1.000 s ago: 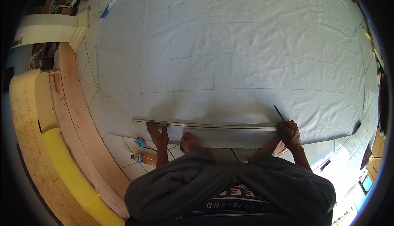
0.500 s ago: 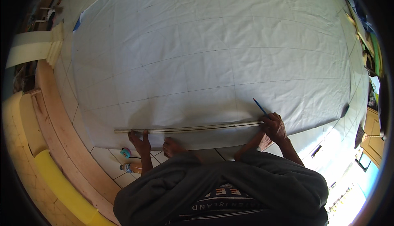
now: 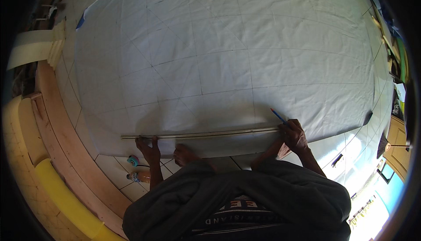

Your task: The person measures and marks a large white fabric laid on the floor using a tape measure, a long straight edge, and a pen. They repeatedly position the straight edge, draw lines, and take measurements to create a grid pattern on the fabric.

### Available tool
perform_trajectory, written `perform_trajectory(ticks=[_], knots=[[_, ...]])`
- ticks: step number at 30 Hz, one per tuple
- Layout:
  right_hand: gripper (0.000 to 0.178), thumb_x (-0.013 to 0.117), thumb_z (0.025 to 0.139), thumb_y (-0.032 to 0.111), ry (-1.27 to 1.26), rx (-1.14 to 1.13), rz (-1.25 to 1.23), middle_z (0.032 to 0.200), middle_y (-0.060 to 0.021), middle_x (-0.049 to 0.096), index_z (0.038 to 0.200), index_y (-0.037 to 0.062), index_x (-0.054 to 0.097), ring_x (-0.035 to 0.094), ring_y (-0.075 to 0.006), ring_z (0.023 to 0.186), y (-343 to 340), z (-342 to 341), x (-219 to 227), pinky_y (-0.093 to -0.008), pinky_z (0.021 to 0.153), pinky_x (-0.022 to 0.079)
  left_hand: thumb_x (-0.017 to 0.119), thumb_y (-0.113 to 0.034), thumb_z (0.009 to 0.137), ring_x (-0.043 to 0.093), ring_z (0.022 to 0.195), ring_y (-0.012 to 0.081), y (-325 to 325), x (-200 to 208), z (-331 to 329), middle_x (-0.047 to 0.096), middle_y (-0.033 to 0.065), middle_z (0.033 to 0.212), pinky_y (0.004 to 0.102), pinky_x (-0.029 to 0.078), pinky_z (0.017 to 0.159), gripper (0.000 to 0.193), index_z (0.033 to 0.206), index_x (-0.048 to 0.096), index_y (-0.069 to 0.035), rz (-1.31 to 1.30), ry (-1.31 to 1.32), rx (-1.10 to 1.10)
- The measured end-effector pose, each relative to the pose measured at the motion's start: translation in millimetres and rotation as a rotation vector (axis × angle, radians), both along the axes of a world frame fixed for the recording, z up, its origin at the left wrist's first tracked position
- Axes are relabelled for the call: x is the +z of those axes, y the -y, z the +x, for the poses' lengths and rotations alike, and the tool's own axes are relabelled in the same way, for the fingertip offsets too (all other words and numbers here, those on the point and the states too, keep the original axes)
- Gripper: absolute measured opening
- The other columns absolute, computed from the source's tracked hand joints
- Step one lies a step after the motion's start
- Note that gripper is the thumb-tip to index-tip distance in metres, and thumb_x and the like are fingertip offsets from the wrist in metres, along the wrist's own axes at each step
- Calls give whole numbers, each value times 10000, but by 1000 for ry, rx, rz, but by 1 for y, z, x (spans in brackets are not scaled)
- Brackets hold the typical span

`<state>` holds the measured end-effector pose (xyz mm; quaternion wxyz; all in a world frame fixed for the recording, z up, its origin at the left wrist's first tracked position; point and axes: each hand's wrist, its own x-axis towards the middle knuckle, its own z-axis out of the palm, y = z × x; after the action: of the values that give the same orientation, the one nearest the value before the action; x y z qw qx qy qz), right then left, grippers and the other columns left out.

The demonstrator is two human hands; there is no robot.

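Observation:
A long, thin, pale straight strip (image 3: pixel 215 133) with a dark line along it lies across the near edge of a large whitish sheet (image 3: pixel 302 70). My left hand (image 3: pixel 150 150) holds the strip near its left end, thumb and fingertips pressed at its near edge. At the right end, my right hand (image 3: pixel 294 136) is closed round a blue pencil (image 3: pixel 278 115), whose reddish end points up and away to the left. That hand also rests against the strip. Thin ruled lines form a grid on the sheet, with some diagonals. My bare feet (image 3: pixel 185 155) are at the sheet's near edge.
A turquoise tape measure (image 3: pixel 133 160) and a bottle of brownish drink (image 3: pixel 139 176) lie on the tiles by my left forearm. A wooden ledge (image 3: pixel 79 153) and a yellow roll (image 3: pixel 66 197) run along the left. A broom (image 3: pixel 385 145) is at the right.
The view has shifted slightly. The pencil has tilted a little in my right hand, its far end lower now. Both hands keep their places on the strip.

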<state>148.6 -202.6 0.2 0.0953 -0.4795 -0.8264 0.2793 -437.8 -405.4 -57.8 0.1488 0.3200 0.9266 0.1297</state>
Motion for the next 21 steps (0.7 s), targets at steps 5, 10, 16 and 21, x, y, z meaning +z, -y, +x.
perform_trajectory(ticks=[5,10,16,21], knots=[[278,720,807,30,21,3,68,964,-138,662,1082,51,759,648,-363,987,6,1,-2,-482,884,552,746,-518,956,306,1517,489,-2,2,3,269,321,1628,553,351,1213,914,1553,355,53,21,44,-4],[267,703,814,31,41,-17,-48,997,-139,680,1073,73,756,648,-383,1004,1,-2,1,-498,873,561,762,-511,945,322,1506,495,-4,7,2,293,336,1608,553,350,1214,907,1536,378,60,17,18,-3],[260,704,826,18,89,-54,-86,1013,-127,698,1071,85,755,655,-370,1007,-1,-3,0,-472,857,576,789,-480,928,318,1504,507,0,11,5,301,345,1601,556,332,1225,905,1527,390,69,28,-21,-29],[263,733,821,7,105,-58,-88,1031,-126,709,1075,75,751,660,-368,1020,-4,-9,5,-460,856,577,789,-458,932,315,1502,515,-4,12,12,299,356,1600,557,323,1230,900,1533,382,73,37,-5,22]])
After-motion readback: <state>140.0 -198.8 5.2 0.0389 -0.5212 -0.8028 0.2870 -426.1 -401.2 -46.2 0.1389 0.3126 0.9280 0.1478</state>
